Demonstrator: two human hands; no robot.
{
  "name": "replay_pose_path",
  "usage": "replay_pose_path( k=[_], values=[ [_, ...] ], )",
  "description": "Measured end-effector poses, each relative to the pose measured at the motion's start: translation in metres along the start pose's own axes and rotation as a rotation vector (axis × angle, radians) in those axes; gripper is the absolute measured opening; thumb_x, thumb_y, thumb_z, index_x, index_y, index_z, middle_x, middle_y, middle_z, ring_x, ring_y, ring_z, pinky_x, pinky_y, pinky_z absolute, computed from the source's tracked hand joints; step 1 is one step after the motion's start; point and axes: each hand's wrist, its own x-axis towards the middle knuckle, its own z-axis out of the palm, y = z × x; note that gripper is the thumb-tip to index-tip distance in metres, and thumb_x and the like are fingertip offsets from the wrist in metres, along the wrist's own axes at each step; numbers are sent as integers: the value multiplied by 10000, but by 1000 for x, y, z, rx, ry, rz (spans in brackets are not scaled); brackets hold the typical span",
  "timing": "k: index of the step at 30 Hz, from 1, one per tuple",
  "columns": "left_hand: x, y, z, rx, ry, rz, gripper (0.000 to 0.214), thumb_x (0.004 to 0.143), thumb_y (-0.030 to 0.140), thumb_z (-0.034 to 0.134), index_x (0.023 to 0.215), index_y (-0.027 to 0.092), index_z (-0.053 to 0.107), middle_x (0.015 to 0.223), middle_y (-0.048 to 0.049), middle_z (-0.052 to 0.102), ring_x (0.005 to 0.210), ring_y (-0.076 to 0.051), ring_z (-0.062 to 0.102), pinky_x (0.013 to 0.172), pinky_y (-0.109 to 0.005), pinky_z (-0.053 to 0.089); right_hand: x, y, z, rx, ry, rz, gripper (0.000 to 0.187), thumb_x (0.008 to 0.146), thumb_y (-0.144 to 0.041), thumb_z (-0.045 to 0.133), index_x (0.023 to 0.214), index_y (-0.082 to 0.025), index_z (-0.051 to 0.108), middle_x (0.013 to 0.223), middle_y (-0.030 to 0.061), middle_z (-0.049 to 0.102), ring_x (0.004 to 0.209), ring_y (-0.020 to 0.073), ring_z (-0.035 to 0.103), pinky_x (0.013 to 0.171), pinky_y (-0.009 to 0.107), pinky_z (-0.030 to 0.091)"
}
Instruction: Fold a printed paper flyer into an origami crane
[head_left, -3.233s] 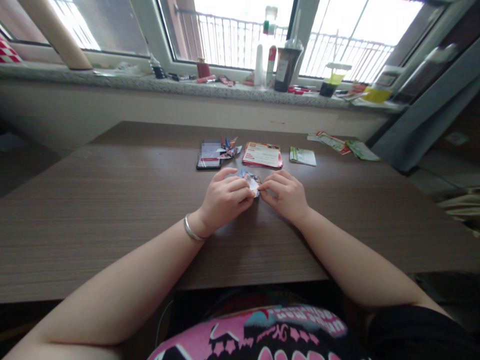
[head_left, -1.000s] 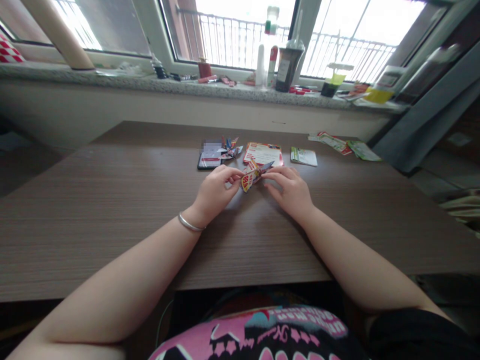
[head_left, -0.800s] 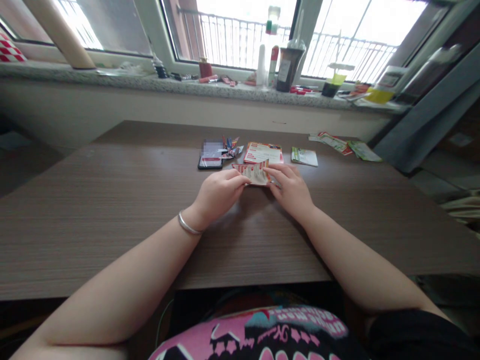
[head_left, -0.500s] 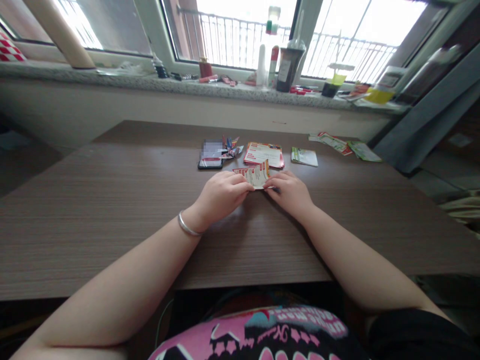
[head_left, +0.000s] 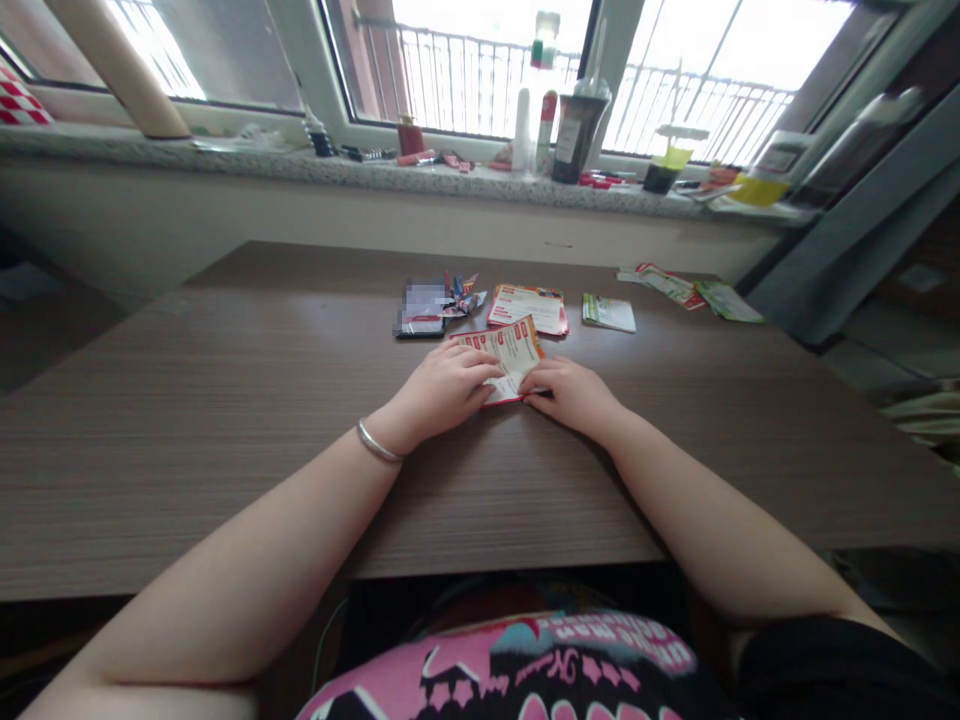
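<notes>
A printed red-and-white paper sheet [head_left: 514, 352] lies mostly unfolded on the brown table [head_left: 225, 400]. My left hand [head_left: 439, 392], with a silver bangle at the wrist, presses its closed fingers on the sheet's left near part. My right hand [head_left: 571, 394] pinches the sheet's near right edge against the table. Behind them a small folded paper figure [head_left: 463, 296] rests beside a phone [head_left: 420, 309].
A stack of red leaflets [head_left: 529, 307], a green card [head_left: 608, 313] and more leaflets [head_left: 686, 289] lie at the table's far side. The window sill [head_left: 375, 172] holds bottles, cups and small items. A cardboard tube [head_left: 124, 70] leans at the far left.
The folded piece held up a second ago has been opened out into a flatter sheet and brought down to the table. Both hands have moved a little nearer to me.
</notes>
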Motion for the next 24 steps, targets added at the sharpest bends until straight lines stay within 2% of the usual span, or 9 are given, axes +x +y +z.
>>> replay_pose_path(
  k=[2, 7, 10, 13, 16, 20, 22, 24],
  values=[
    [-1, 0, 1, 9, 4, -50, 249, 902, 282, 509, 1023, 238, 723, 1148, -68, 706, 1068, -243, 615, 997, -449, 386, 0, 0, 0, 6, -6, 7, 94, 837, -213, 647, 867, -255, 725, 974, 25, 730, 964, 196, 635, 856, 334, 482],
    [-4, -3, 5, 116, -39, -164, 277, 909, 306, 477, 917, 261, 750, 924, -56, 752, 932, -229, 644, 933, -441, 378, 0, 0, 0, -7, -24, 29, 99, 834, -209, 648, 877, -257, 723, 970, 27, 729, 948, 200, 640, 811, 325, 485],
    [-5, -4, 7, 159, -55, -203, 268, 865, 335, 545, 1056, 278, 724, 995, -66, 739, 944, -246, 638, 914, -432, 391, 0, 0, -1, 4, -24, 15, 94, 834, -211, 646, 874, -256, 717, 969, 26, 730, 957, 202, 640, 827, 330, 484],
    [-6, -4, 7, 196, -72, -225, 391, 830, 360, 592, 1207, 282, 664, 1028, -93, 711, 936, -267, 625, 873, -428, 423, 0, 0, -1, 6, -27, 9, 105, 837, -206, 629, 873, -255, 715, 969, 24, 730, 961, 206, 639, 837, 333, 483],
    [-7, -3, 6, 171, -102, -199, 291, 829, 367, 601, 1077, 288, 730, 966, -94, 687, 935, -275, 614, 881, -453, 436, 0, 0, -1, 5, -27, 17, 126, 838, -191, 604, 866, -248, 712, 956, 24, 728, 948, 202, 640, 841, 330, 482],
    [-5, 0, 5, 77, -100, -85, 195, 843, 304, 592, 960, 249, 738, 1013, -76, 686, 1035, -266, 607, 1061, -547, 335, 0, 1, 0, 14, -16, 20, 144, 819, -155, 586, 845, -241, 699, 951, 28, 722, 923, 188, 643, 849, 325, 482],
    [-4, 2, 5, 7, -126, -12, 176, 859, 247, 560, 935, 232, 718, 1065, -67, 688, 1057, -241, 612, 1082, -516, 344, 0, 1, 0, 6, -3, 27, 153, 815, -151, 577, 854, -240, 696, 961, 34, 719, 928, 195, 642, 847, 332, 487],
    [-3, 3, 5, -89, -156, 46, 188, 869, 195, 529, 946, 216, 699, 1123, -71, 680, 1072, -215, 615, 1032, -421, 427, 0, 2, 0, -7, 20, 38, 166, 813, -147, 568, 872, -235, 696, 966, 43, 718, 944, 209, 640, 845, 342, 491]
  ],
)
